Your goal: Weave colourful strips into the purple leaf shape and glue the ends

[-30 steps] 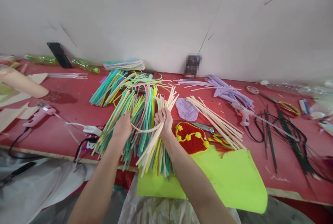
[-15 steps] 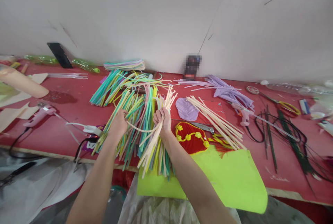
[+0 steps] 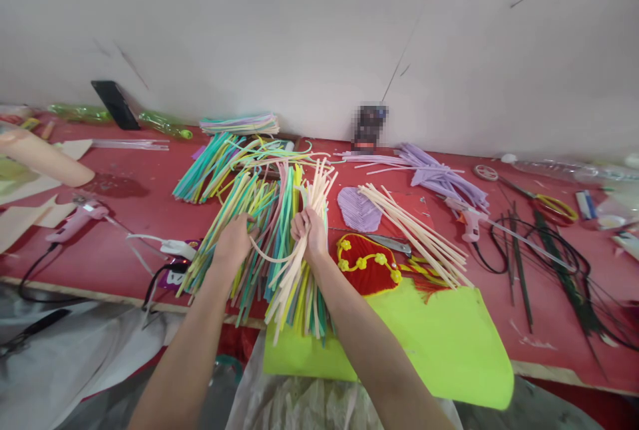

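My right hand (image 3: 308,227) is closed round a bundle of cream pipe cleaners (image 3: 323,184), which stick out above and below the fist. One cream stem (image 3: 269,259) sags in a curve from that bundle to my left hand (image 3: 234,237), whose fingers are pinched on its end. Beneath both hands spreads a heap of green, yellow, pink and teal pipe cleaners (image 3: 249,197). Right of my right hand lie a lilac leaf shape (image 3: 358,209) made of stems and a red piece with yellow flowers (image 3: 367,270). More cream pipe cleaners (image 3: 424,237) lie loose beyond them.
Pink glue guns lie at the left (image 3: 80,220) and right (image 3: 470,220), with cords trailing. A power strip (image 3: 180,263) sits by my left forearm. Scissors (image 3: 554,209), lilac stems (image 3: 439,177) and a lime-green sheet (image 3: 444,343) occupy the right side. A white partition (image 3: 249,37) closes the back.
My left hand has moved slightly right, towards my right hand, and the cream stem between them hangs in a deeper curve. My right hand has barely shifted.
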A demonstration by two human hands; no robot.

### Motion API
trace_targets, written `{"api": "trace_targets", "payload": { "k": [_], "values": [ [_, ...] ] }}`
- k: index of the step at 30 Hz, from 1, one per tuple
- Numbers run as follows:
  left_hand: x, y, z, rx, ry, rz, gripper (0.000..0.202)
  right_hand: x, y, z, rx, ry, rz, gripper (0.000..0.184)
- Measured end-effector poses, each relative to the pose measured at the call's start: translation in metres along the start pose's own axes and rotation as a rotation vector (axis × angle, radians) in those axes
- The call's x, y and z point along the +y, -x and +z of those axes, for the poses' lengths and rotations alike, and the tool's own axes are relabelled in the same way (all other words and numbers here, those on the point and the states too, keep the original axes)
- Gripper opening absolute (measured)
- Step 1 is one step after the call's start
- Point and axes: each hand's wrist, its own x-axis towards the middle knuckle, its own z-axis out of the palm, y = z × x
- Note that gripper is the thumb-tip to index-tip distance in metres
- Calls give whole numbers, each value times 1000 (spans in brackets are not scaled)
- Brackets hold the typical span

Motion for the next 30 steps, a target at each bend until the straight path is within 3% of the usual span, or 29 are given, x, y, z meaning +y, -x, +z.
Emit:
{"api": "trace_targets", "payload": {
  "k": [8, 14, 24, 27, 30],
  "values": [
    [-2, -3, -1, -63, 43, -66, 34, 0, 1, 3, -17, 29, -3, 39],
    [-14, -6, 7, -70, 89, 101, 26, -2, 2, 4, -2, 20, 9, 37],
    [23, 8, 1, -87, -183, -8, 22, -3, 3, 4, 9, 55, 13, 37],
    [22, 4, 2, -91, -175, -40, 18, -1, 2, 3, 28, 83, 4, 39],
    [11, -3, 5, -78, -33, -19, 13, 3, -1, 2, 44, 122, -17, 37]
  ]
}}
